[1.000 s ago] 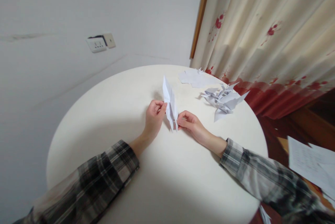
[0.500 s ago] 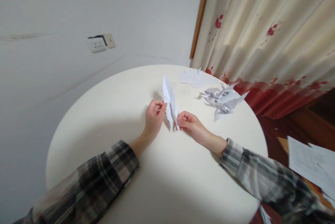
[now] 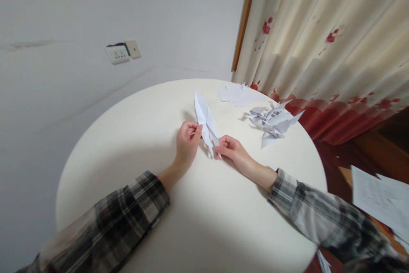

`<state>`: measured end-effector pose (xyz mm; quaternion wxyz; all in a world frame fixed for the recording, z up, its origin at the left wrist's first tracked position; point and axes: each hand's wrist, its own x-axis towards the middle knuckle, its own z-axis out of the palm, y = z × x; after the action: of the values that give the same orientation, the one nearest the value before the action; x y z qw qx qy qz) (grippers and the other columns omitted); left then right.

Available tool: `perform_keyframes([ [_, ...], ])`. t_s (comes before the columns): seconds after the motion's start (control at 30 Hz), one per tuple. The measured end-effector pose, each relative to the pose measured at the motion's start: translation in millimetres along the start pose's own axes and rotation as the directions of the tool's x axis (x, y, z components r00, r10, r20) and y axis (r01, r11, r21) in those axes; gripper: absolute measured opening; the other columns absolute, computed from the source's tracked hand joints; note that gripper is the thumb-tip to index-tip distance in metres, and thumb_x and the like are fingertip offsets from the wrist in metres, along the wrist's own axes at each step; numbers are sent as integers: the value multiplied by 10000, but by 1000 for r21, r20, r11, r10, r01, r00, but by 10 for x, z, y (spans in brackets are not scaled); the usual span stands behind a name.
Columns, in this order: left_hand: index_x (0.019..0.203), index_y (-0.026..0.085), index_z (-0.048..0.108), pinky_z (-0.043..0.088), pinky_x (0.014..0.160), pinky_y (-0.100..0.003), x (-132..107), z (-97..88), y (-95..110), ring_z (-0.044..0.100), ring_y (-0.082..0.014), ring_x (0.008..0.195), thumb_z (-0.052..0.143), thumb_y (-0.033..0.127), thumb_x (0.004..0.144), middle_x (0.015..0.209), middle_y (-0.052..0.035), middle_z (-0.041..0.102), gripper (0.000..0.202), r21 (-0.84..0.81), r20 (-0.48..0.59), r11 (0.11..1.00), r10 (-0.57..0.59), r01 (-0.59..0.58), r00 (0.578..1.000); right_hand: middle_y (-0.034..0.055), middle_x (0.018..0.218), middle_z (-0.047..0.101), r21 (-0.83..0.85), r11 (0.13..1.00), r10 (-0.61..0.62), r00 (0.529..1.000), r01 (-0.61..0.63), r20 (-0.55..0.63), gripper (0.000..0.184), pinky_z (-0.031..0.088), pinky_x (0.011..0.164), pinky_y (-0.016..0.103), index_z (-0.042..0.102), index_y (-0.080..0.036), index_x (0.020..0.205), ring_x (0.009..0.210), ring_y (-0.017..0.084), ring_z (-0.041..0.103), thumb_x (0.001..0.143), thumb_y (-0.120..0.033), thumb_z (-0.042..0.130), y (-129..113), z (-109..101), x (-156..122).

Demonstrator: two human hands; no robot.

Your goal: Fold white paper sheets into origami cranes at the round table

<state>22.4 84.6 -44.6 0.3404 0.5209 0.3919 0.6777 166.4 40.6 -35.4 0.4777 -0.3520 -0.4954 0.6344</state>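
Note:
A long white piece of folded paper (image 3: 204, 116) is held just above the round white table (image 3: 134, 136), its single point away from me and two narrow legs towards me. My left hand (image 3: 188, 141) pinches its left edge near the middle, thumb on top. With thumb and fingers closed, my right hand (image 3: 230, 148) grips the lower end of the right leg. A narrow gap shows between the two legs. The fingertips under the paper are partly hidden.
Several folded paper cranes (image 3: 273, 122) lie heaped at the table's right. Behind them are flat paper sheets (image 3: 236, 95). A floral curtain (image 3: 303, 51) hangs beyond, and a wall socket (image 3: 118, 54) is at the back left. Written sheets (image 3: 378, 196) lie lower right.
The folded paper's far tip has swung slightly left, and its front face has turned more towards me. Both hands keep hold, with only slight shifts.

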Motion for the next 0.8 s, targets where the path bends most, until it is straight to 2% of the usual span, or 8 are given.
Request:
perform_keyframes([
  [0.37,728,187,479,368,487,-191,-12,-7,13,462,-83,539,576,254,747,592,45,477,119,37,1,999,19,-19,1000,-37,547,611,4,1000,17,1000,-16,-25,298,416,481,210,546,-164,676,476,86,557,568,-325,772,28,-35,18],
  [0.57,747,188,473,352,471,-199,-7,-19,24,452,-86,513,567,271,760,569,50,473,126,39,-32,999,5,-4,999,-51,540,598,-13,999,33,999,-33,-23,293,419,509,191,544,-155,673,476,61,537,552,-272,783,-11,-12,1],
  [0.8,763,198,456,387,497,-207,10,-31,72,486,-90,533,557,253,776,583,48,476,116,74,-118,997,46,-37,992,-58,484,552,-55,998,35,999,-36,-19,270,381,479,190,534,-154,614,437,54,493,578,-292,764,-28,-21,-10],
])
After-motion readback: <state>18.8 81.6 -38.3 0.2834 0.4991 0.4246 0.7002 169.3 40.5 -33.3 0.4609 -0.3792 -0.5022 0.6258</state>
